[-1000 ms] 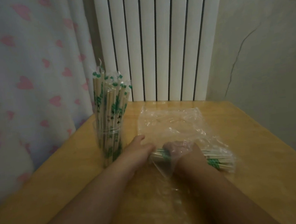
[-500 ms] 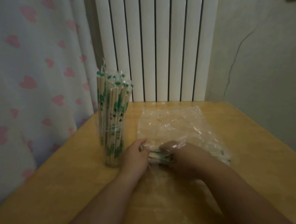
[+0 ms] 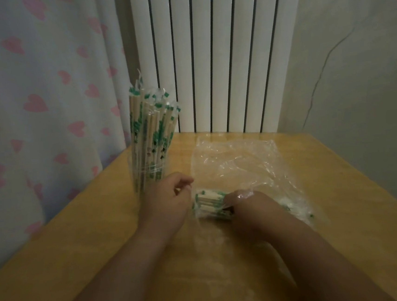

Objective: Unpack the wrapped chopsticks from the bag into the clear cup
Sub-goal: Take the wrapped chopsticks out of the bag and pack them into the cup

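Observation:
A clear cup (image 3: 146,177) stands at the table's left, holding several wrapped chopsticks (image 3: 153,128) upright, with green print on the wrappers. To its right a clear plastic bag (image 3: 237,161) lies flat. My right hand (image 3: 248,205) is inside the bag under the film, closed around a bundle of wrapped chopsticks (image 3: 210,203) lying sideways, their green-tipped ends pointing left. My left hand (image 3: 166,202) is just left of the bundle's ends, fingers curled and pinching the edge of the bag's mouth. The bundle's far end is hidden by my right hand.
The wooden table (image 3: 106,256) stands against a white radiator (image 3: 220,63). A curtain with pink hearts (image 3: 42,104) hangs close along the table's left side, near the cup. A grey wall with a crack is at the right.
My right hand has pushed the bundle leftwards, so its green-tipped ends now show clearly at the bag's mouth. My left hand has drawn back a little to the left.

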{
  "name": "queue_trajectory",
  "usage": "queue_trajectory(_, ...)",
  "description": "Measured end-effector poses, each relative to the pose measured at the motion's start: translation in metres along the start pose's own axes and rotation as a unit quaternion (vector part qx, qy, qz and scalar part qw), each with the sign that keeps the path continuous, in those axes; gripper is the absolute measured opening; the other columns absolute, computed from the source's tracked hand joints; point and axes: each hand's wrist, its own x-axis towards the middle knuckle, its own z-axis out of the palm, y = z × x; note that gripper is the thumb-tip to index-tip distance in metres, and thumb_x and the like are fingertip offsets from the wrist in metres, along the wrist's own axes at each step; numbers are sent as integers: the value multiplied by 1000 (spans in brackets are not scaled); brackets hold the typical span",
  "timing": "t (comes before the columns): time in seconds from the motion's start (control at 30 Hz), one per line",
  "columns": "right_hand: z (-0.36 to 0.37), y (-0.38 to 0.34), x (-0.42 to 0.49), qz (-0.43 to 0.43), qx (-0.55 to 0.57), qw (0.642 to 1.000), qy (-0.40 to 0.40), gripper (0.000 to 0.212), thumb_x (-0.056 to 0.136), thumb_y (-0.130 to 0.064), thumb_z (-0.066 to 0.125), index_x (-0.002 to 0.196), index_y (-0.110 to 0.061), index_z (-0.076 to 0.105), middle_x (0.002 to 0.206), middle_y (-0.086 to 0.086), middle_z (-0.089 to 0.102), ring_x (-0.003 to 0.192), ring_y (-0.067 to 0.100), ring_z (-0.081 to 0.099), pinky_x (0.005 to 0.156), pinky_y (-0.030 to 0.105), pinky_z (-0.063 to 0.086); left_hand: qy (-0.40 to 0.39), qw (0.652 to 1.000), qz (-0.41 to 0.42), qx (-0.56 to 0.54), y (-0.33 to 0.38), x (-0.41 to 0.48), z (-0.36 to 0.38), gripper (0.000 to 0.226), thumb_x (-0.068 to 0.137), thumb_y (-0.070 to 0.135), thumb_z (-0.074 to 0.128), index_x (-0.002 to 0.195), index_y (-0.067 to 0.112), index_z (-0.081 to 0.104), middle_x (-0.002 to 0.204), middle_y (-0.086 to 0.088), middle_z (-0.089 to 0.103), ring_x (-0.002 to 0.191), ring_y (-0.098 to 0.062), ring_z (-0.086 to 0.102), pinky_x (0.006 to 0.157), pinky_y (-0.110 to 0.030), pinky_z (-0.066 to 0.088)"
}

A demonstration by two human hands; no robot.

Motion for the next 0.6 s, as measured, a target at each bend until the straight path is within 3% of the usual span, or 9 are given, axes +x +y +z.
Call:
queue_trajectory(0.07,0,-3,0,-7,-7,1000,-4,33,87,-25,62,119,-30,62,116,-1,63,96,18,59,77,26,50,87,995,33,-35,-1,-1,-5,19,89,12,62,96,27,71,80,20,63,77,2,59,62,-13,45)
queue_trajectory(0.17,-2,-4,-5,-7,13,1000,-11,34,87,-24,59,120,-28,62,116,-1,62,99,20,59,81,28,51,224,970,63,-69,-6,-1,-9,18,87,13,60,98,24,68,77,20,59,73,2,58,60,-21,48)
queue_trajectory(0.23,-5,-4,-7,-6,24,1000,-12,31,87,-26,56,117,-29,60,114,0,62,97,20,58,80,29,52,301,949,54,-84,-12,2,-10,25,80,14,59,104,18,61,82,11,55,70,-4,52,61,-24,43)
queue_trajectory(0.3,-9,-5,-8,-6,20,1000,-15,25,90,-25,51,114,-31,54,107,3,63,89,21,56,72,30,49,343,934,39,-94,-20,7,-11,43,72,14,63,113,9,50,100,0,49,84,-16,49,71,-34,44)
queue_trajectory(0.37,-13,-7,-10,-16,9,1000,-10,23,94,-22,48,115,-31,51,104,5,64,86,23,56,68,30,46,333,938,11,-100,-26,11,-10,62,71,22,70,124,6,43,116,-3,42,103,-25,47,85,-42,44)
queue_trajectory(0.43,-19,-10,-13,-23,4,1000,8,25,97,-21,46,119,-31,52,107,4,66,91,24,59,73,32,51,286,950,-25,-120,-30,14,-8,79,74,32,77,136,8,36,130,-5,40,116,-19,42,97,-38,41)
queue_trajectory(0.5,-25,-12,-18,-23,10,999,24,28,97,-24,46,122,-32,57,111,1,67,96,23,60,79,34,52,227,960,-64,-152,-35,18,-6,92,73,30,82,145,16,28,142,-5,38,124,-11,38,103,-33,39)
queue_trajectory(0.6,-34,-13,-24,-29,6,999,32,25,95,-35,53,117,-32,65,102,-2,68,88,19,61,72,30,50,167,962,-111,-185,-46,25,-4,104,69,28,86,149,27,21,147,-1,40,130,-20,44,107,-43,41)
